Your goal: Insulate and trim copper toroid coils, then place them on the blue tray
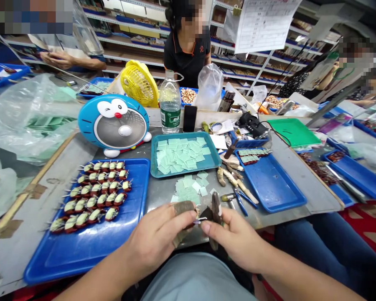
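Just above the bench edge (263,225), a small dark wound coil (213,214) with thin metal pins (201,219) is pinched between the closed fingers (191,214) of the left hand (155,238) and the right hand (235,238), over scattered pale green paper squares (188,190). It is judged light and stiff, with fragile pins, so it is best held by its taped body (183,207).

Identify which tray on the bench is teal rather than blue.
The central tray, heaped with pale green squares; the large blue tray to its left holds wound coils.
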A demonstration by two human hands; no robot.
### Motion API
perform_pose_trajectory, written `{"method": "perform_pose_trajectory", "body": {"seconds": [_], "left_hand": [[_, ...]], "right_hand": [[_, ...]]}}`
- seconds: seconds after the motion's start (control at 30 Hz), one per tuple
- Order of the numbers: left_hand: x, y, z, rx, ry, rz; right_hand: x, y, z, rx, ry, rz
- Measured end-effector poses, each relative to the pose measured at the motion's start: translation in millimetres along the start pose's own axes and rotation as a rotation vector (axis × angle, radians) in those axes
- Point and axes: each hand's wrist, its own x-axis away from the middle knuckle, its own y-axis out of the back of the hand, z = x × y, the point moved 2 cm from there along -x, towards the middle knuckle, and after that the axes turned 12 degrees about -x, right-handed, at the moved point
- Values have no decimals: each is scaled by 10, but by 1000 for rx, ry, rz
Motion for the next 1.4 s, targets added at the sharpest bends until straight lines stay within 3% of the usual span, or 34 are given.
{"method": "perform_pose_trajectory", "body": {"seconds": [0.07, 0.13, 0.27, 0.43, 0.7, 0.9, 1.03, 1.13, 1.2, 1.27, 1.4], "left_hand": [[-27, 2, -13, 45, 106, 8], [-41, 5, -37, 72, 154, 20], [-44, 24, -66, 55, 93, 4], [-44, 19, -40, 11, 22, -78], [1, -17, -41, -4, 28, -110], [100, -41, -31, -43, -17, -67], [111, -42, -26, -53, -12, -77], [112, -44, -19, -53, -1, -69], [116, -47, -8, -9, 26, -30], [118, -44, 7, 86, 97, 5], [125, -83, 31, 416, 403, 92]], "right_hand": [[13, -7, 16, 89, 98, -29], [17, -9, 5, 30, 66, -26], [-2, -3, -31, -162, -95, -23], [-42, -33, -78, -271, -185, -102], [0, -166, -34, -170, 60, -97], [-11, -166, -129, -288, -147, -141], [-24, -187, -126, -109, 82, -123], [-52, -199, -157, -147, 19, -111], [-70, -195, -163, -166, -59, -90], [-77, -176, -121, -99, -42, -60], [-43, -75, -30, 55, 72, -75]]}}
